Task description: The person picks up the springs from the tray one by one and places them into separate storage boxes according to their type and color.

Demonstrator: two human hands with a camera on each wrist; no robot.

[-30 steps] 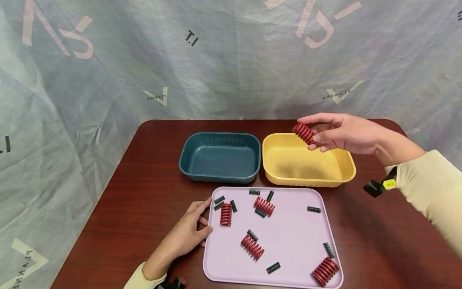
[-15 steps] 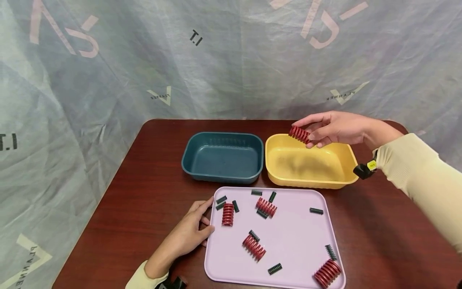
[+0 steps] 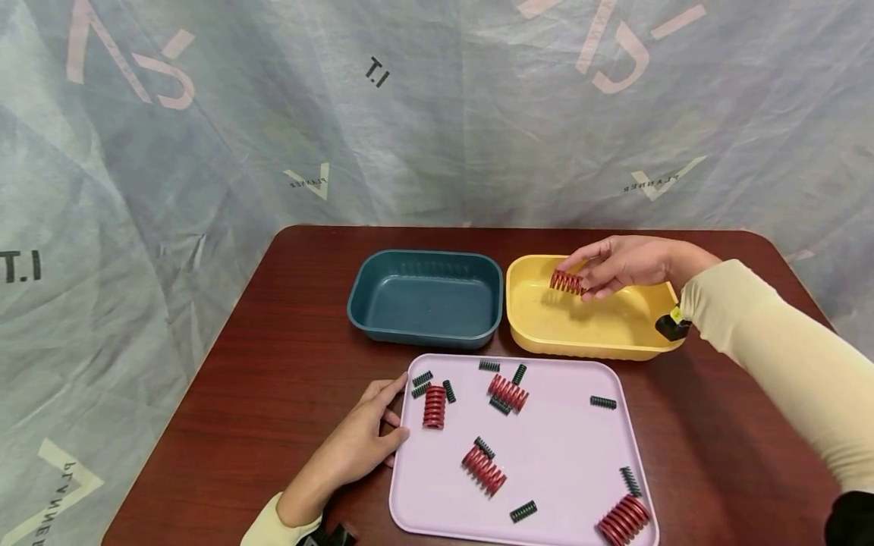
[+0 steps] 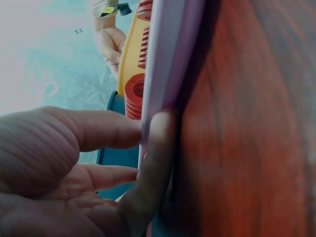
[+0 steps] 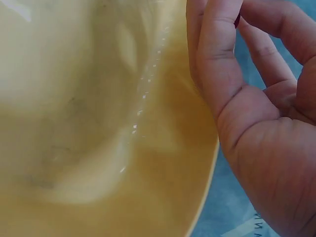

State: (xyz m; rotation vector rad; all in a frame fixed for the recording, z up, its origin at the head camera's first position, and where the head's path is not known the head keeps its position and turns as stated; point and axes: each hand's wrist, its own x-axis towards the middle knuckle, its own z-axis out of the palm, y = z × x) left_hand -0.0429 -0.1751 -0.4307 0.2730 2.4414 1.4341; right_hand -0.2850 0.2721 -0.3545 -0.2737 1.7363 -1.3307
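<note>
My right hand [image 3: 628, 264] pinches a red coil spring [image 3: 565, 283] between thumb and fingers over the yellow bin [image 3: 580, 349], with the spring lying roughly level. In the right wrist view, the fingers [image 5: 217, 54] hide nearly all of that spring. My left hand [image 3: 355, 444] grips the left edge of the lilac tray [image 3: 560, 462]; the left wrist view has the thumb and fingers at its rim. Several red springs rest on the tray, one at the upper left [image 3: 434, 407] and one at the lower right [image 3: 624, 520]. Small dark green springs [image 3: 523, 512] are scattered among them.
A dark teal bin [image 3: 425, 336] stands left of the yellow one, both behind the tray on the reddish-brown wooden table [image 3: 225, 425]. A grey printed sheet [image 3: 437, 114] hangs behind the table.
My right hand has moved slightly left and down with the red spring, lower over the yellow bin, and the spring has turned more level. My left hand stays at the tray edge.
</note>
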